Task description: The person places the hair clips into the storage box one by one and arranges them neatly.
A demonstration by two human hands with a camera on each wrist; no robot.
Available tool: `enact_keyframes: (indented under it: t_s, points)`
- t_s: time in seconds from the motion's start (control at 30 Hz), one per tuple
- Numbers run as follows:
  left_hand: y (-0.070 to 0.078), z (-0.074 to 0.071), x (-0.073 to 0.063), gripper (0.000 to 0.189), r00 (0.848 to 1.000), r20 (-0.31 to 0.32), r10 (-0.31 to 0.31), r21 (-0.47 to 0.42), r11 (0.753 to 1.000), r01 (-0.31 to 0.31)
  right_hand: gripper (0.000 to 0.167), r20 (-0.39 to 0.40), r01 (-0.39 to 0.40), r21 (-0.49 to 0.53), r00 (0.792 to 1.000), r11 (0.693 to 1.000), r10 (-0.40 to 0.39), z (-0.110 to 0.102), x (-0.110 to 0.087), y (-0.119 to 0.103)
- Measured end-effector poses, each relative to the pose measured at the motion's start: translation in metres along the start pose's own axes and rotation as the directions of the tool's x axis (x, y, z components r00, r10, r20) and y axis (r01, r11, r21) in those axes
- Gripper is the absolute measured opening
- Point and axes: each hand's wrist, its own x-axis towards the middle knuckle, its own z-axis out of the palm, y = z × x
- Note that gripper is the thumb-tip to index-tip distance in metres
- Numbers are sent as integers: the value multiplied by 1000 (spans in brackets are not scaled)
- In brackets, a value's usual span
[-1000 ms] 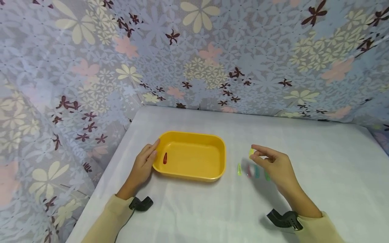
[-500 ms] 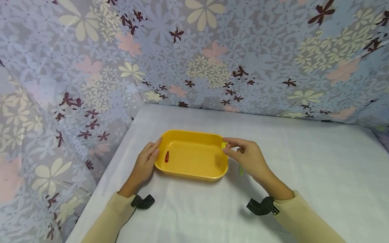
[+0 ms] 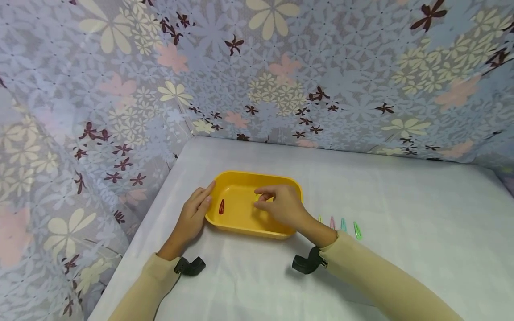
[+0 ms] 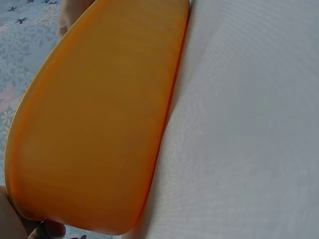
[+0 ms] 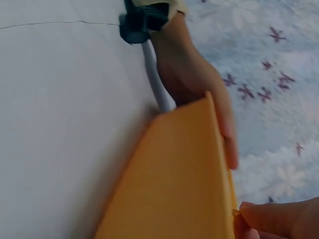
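Yellow clip held over the yellow tray

Right hand (image 3: 281, 206) pinches a yellow clip (image 3: 259, 196) inside the tray (image 3: 241, 225); left hand (image 3: 192, 217), fingers straight, rests against the tray's left rim.

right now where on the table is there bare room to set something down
Bare cloth lies behind the yellow plastic tray, toward the floral backdrop, and right of the row of coloured hair clips. It is crowded where the left hand and right hand are.
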Motion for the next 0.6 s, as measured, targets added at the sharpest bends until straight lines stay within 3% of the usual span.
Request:
enact_keyframes:
  t_s: [0.27, 0.6]
  points:
    - [-2, -1, -2, 44, 1000, -2, 2, 6, 1000, -2, 29, 120, 9, 24, 993, 1000, -12, 41, 25, -12]
    - [-1, -3, 1, 44, 1000, 17, 11, 11, 1000, -11, 28, 183, 53, -91, 982, 994, -35, 69, 50, -7]
